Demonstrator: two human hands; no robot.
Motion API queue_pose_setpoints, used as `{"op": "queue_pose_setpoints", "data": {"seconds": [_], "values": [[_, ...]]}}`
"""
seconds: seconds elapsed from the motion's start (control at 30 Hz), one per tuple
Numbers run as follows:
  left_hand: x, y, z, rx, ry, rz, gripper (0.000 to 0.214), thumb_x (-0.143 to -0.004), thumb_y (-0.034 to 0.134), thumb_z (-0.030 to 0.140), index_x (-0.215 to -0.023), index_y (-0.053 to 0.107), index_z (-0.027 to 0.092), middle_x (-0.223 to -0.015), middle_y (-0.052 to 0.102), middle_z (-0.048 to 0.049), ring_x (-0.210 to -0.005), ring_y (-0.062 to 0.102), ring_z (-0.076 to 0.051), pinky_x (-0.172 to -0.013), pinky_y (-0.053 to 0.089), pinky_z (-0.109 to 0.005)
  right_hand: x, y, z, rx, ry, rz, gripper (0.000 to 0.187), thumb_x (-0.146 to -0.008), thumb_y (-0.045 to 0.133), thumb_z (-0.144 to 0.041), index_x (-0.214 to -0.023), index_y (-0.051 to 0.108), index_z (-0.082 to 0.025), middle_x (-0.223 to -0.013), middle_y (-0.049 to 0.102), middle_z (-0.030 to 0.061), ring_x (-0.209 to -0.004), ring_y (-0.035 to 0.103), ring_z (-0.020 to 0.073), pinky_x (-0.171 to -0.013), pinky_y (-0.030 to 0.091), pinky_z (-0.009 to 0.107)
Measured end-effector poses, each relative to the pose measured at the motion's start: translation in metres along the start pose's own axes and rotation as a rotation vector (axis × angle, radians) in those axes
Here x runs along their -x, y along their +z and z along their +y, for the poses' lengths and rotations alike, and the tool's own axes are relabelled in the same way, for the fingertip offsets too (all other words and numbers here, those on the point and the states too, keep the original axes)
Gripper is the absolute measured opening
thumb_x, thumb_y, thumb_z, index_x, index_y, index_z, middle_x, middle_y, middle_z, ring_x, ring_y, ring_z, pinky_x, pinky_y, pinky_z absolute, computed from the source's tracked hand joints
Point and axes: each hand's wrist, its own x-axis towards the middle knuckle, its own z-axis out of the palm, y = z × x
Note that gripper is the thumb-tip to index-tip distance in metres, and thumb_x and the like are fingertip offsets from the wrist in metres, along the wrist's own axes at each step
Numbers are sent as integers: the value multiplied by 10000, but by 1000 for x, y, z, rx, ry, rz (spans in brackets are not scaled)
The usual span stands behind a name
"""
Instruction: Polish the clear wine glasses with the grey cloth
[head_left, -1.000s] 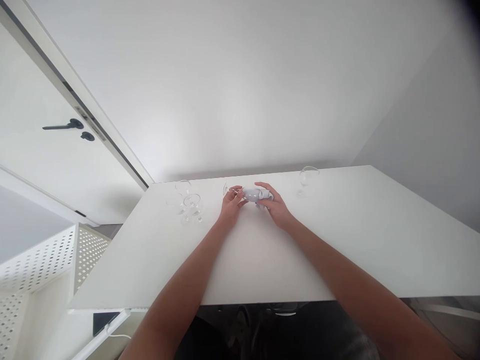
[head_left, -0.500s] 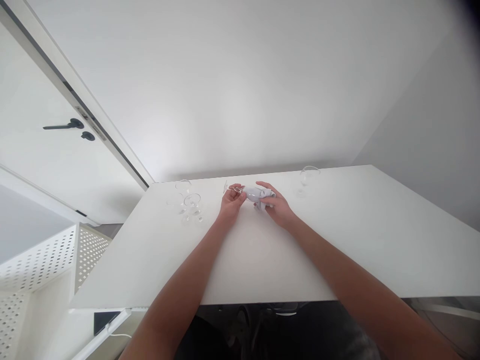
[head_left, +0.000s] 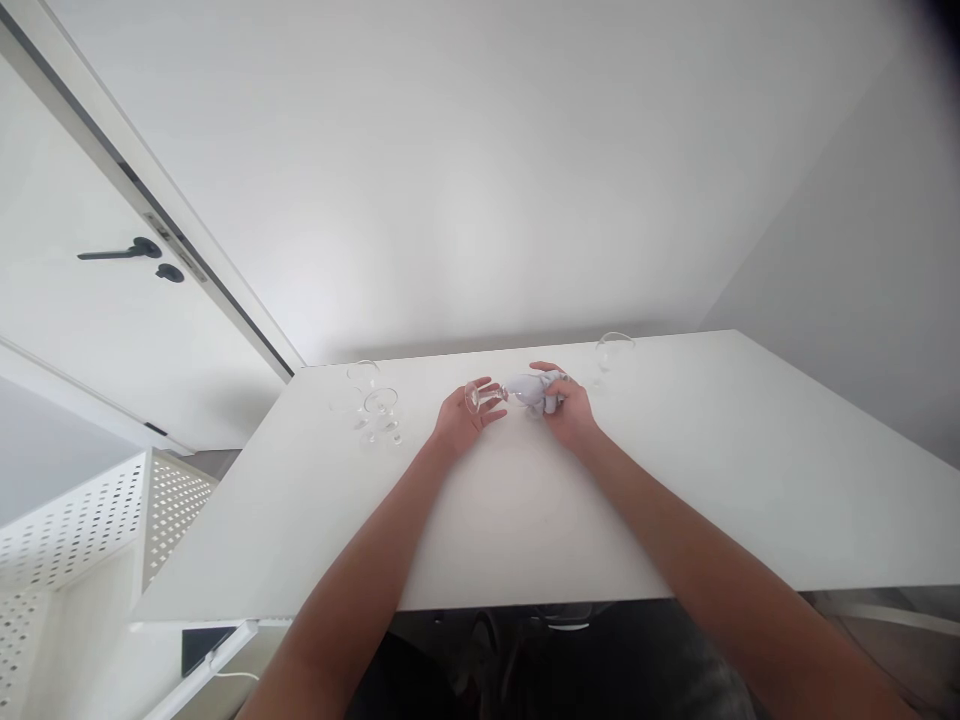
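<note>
A clear stemmed glass [head_left: 501,393] lies sideways above the white table [head_left: 675,480], held between both hands. My left hand [head_left: 459,420] has its fingers spread, with the glass's round foot resting against them. My right hand [head_left: 568,405] is closed around the bowl of the glass together with a pale grey cloth [head_left: 541,390] bunched over the bowl.
Two more clear glasses [head_left: 373,405] stand at the table's far left, and another glass [head_left: 613,352] stands at the far right of the hands. A white wall runs behind the table. A door with a black handle [head_left: 120,252] and a perforated white shelf [head_left: 82,530] are at the left.
The glass and cloth have shifted a little to the right with my right hand. My left hand's fingers have opened from a pinch on the stem to a spread hold at the foot.
</note>
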Motion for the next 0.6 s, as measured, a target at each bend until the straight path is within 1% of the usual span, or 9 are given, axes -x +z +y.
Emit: {"op": "queue_pose_setpoints", "data": {"seconds": [0.07,0.1,0.17,0.27,0.33,0.4,0.47,0.53,0.6], "values": [[2,1,2,-29,-121,-16,414,-894,622,468,-1132,715,142,-1229,675,-157,-1029,684,-266,-866,558,-397,0,0,0,25,-49,-24,486,-523,541,-153,-966,728,-222,-685,544,3,-631,456,155,-504,345,266],[3,3,3,-63,-164,-52,427,-897,624,493,-1119,722,141,-1191,685,-154,-983,687,-246,-820,556,-364,1,1,0,40,-71,-33,482,-515,533,-150,-949,732,-215,-665,524,-2,-621,438,149,-507,329,264],[6,5,3,-161,-207,-157,393,-887,673,479,-1088,730,146,-1123,694,-137,-891,675,-200,-755,542,-319,2,2,0,72,-99,-34,465,-515,524,-149,-926,733,-212,-642,497,-11,-601,409,140,-508,300,266],[10,9,2,-319,-211,-310,325,-848,766,387,-1064,736,146,-1077,688,-120,-822,645,-155,-766,528,-304,5,5,1,96,-114,-7,423,-537,530,-159,-908,721,-225,-640,487,-19,-587,400,139,-516,292,279],[12,10,2,-375,-214,-365,352,-841,781,396,-1082,740,143,-1107,683,-134,-876,655,-167,-815,519,-316,6,6,0,93,-127,13,385,-559,551,-168,-904,710,-231,-642,486,-23,-584,405,140,-525,302,287],[14,10,2,-397,-243,-388,400,-844,773,435,-1112,739,140,-1150,679,-159,-918,662,-184,-824,511,-325,6,6,-1,79,-146,26,350,-582,578,-176,-903,701,-235,-642,482,-27,-586,412,139,-532,313,290],[15,11,2,-409,-281,-390,440,-850,756,474,-1138,735,143,-1116,681,-157,-824,643,-157,-764,504,-319,6,6,-2,54,-161,38,341,-595,591,-178,-914,697,-241,-643,480,-30,-596,421,140,-537,324,288],[16,11,1,-426,-277,-376,464,-858,735,505,-1153,730,147,-993,671,-115,-668,558,-102,-675,476,-296,4,4,-2,12,-169,76,321,-607,600,-180,-908,687,-247,-674,512,-25,-634,461,144,-555,354,287],[15,11,0,-437,-231,-346,484,-854,730,523,-1171,724,157,-873,622,-60,-588,469,-71,-611,434,-272,0,1,-1,-47,-177,169,221,-615,612,-187,-826,647,-246,-721,555,-17,-689,510,151,-579,388,292]]}}
